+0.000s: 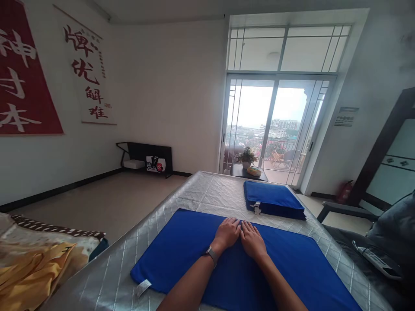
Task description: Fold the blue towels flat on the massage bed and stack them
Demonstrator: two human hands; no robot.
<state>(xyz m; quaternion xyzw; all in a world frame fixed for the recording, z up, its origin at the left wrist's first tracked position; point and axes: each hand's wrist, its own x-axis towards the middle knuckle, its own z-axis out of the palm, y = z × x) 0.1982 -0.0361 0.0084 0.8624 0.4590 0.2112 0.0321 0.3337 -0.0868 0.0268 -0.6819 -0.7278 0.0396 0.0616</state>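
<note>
**Both hands flat on blue cloth**

I observe the left hand [228, 233] and right hand [252, 240] lying palm down, side by side, on the blue cloth [181, 250] spread across the quilted mattress [207, 190]. Fingers extended and open, gripping nothing; index fingers nearly touching. Forearms converge from the near edge. A folded blue stack [274, 198] sits beyond, apart from the hands.

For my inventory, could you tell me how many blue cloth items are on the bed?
2: one spread blue cloth under both hands, and a folded blue stack farther away; the stack's layers cannot be counted.
</note>
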